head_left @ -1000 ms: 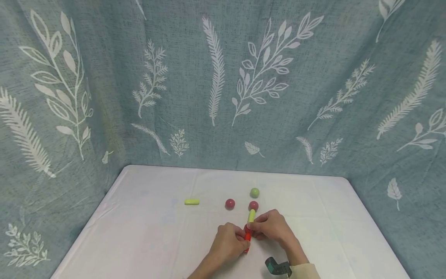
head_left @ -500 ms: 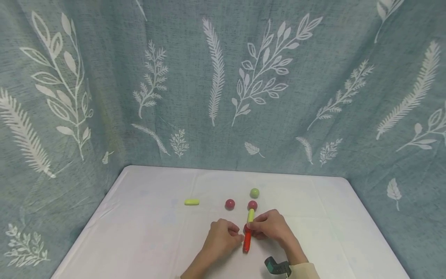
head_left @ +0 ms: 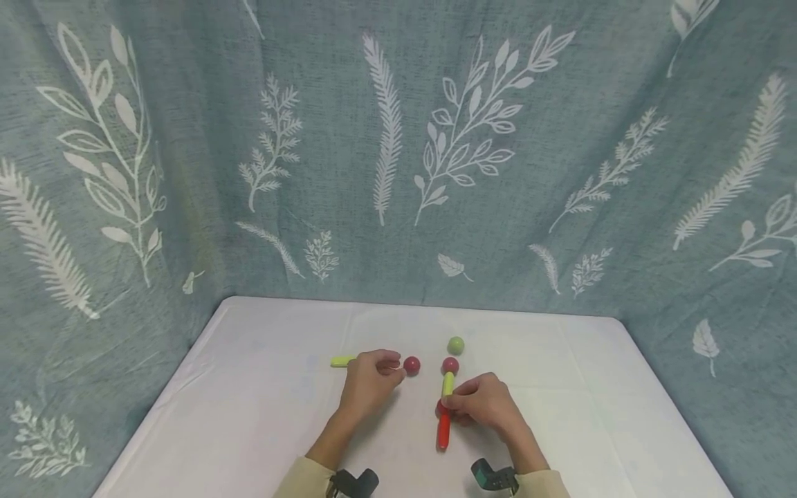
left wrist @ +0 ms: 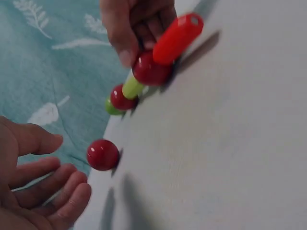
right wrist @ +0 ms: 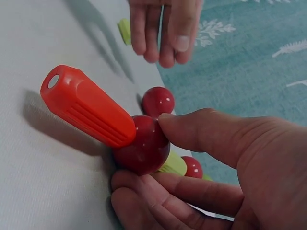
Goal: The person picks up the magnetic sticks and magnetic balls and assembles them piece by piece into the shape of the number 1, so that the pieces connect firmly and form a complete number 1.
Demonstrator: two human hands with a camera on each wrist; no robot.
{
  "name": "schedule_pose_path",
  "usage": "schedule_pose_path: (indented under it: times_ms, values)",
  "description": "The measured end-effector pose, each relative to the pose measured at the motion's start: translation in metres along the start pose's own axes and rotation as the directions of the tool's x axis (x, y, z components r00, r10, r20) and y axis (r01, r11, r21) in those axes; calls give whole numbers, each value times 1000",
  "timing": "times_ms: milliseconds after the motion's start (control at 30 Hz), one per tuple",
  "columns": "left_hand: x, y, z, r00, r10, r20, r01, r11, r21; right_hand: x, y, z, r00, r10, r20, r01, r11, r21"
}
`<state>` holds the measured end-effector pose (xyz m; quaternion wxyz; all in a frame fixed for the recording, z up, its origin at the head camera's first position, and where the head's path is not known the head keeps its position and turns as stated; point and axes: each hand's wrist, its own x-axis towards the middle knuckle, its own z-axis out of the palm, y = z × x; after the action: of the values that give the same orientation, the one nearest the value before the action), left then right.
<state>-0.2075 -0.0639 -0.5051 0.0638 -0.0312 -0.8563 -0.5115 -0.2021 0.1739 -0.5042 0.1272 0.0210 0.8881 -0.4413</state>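
My right hand (head_left: 486,401) pinches a dark red ball (right wrist: 144,148) between thumb and fingers. From that ball a bright red ridged rod (right wrist: 91,108) points toward me, and a yellow-green rod (head_left: 448,382) runs away from me. A second red ball (head_left: 450,366) sits at the far tip of the yellow-green rod; whether they are joined I cannot tell. My left hand (head_left: 367,384) is beside a loose red ball (left wrist: 102,155), thumb and fingers apart. In the left wrist view a gap shows between that ball and the fingers.
Behind the row lies a green ball (head_left: 456,345) on the white table (head_left: 261,387). Another yellow-green rod (head_left: 341,361) lies to the left, partly covered by my left hand. A leaf-patterned teal curtain (head_left: 336,173) hangs behind the table.
My left hand has let go of the red rod and moved away to the left, up to the loose red ball. The right hand stays almost in place, holding the joined piece.
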Motion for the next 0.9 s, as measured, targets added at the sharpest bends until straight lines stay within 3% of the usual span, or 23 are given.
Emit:
schedule_pose_path:
  times_ms: [267, 567, 733, 900]
  values:
    - [17, -14, 15, 999, -12, -37, 11, 1000, -28, 1, 2, 2, 1000, 9, 1, -9, 1000, 13]
    - [25, -13, 35, 996, -54, -72, 61, 993, 105, 1, 2, 2, 1000, 5, 0, -5, 1000, 22]
    - [20, -10, 35, 999, -28, -33, 32, 990, 135, 0, 3, 1, 1000, 5, 1, -5, 1000, 25]
    - [1, -5, 24, 998, 7, 56, -11, 997, 78, 0, 2, 0, 1000, 12, 7, -12, 999, 32]
